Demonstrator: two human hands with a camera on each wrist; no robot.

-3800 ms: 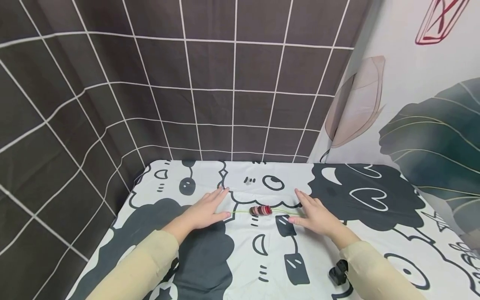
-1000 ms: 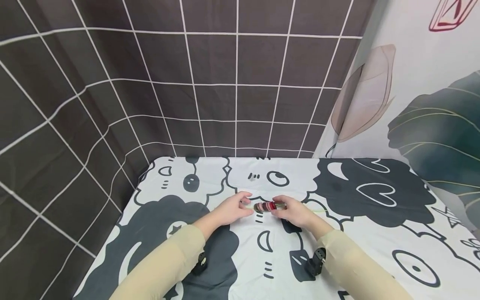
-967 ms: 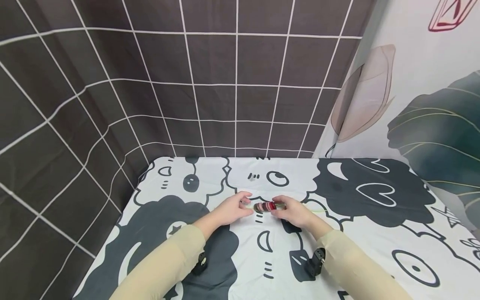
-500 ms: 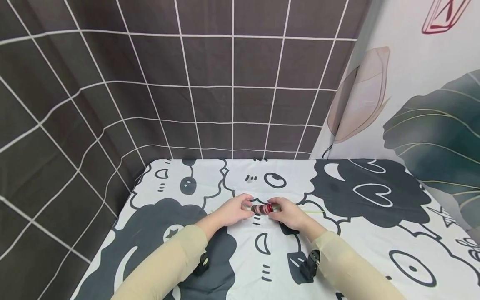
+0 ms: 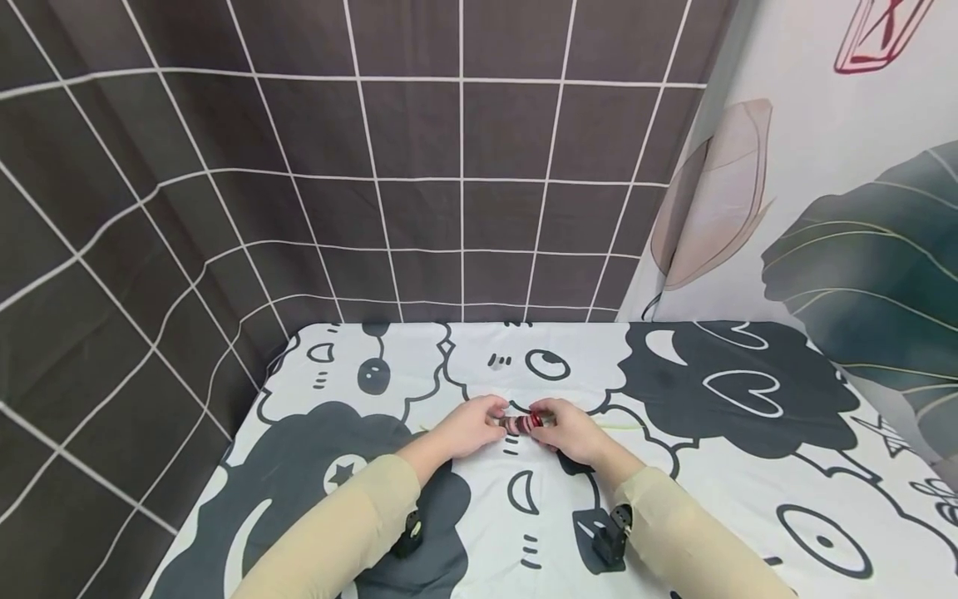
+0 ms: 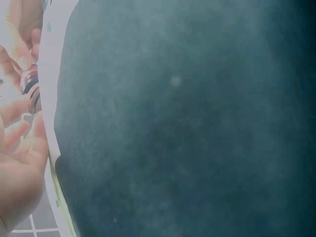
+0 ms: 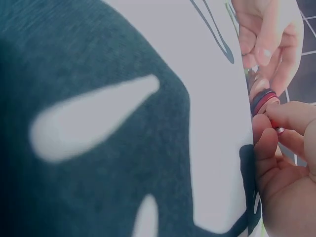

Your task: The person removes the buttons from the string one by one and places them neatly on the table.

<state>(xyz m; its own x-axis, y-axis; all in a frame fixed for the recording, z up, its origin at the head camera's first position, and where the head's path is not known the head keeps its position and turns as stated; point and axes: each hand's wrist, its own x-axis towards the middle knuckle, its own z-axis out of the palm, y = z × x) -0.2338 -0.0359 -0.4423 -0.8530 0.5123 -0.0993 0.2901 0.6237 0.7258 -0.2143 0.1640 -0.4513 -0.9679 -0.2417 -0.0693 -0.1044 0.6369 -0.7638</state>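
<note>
A short bundle of red, pink, dark and brown bands point(image 5: 516, 425), like stacked hair ties, lies across the middle of the patterned cloth. My left hand point(image 5: 467, 426) pinches its brown end between thumb and fingers. At the red end, my right hand point(image 5: 570, 431) grips with curled fingertips, which cover part of it. A thin green cord point(image 5: 623, 427) runs out past the right hand. The left wrist view shows the bands point(image 6: 31, 84) between both hands, with the green cord point(image 6: 58, 197) trailing below. Close up in the right wrist view, dark and red bands point(image 7: 264, 100) show beside my fingertips.
The black-and-white cartoon cloth point(image 5: 524, 532) covers the table. A dark gridded curtain point(image 5: 419, 208) hangs behind and to the left; a white leaf-print curtain point(image 5: 793, 150) hangs at the right. Black wrist cameras point(image 5: 614, 537) sit under both cuffs.
Earlier both hands lay spread flat on either side of the bundle. They have come inward, the right to the red end first, then the left closer onto the brown end.
</note>
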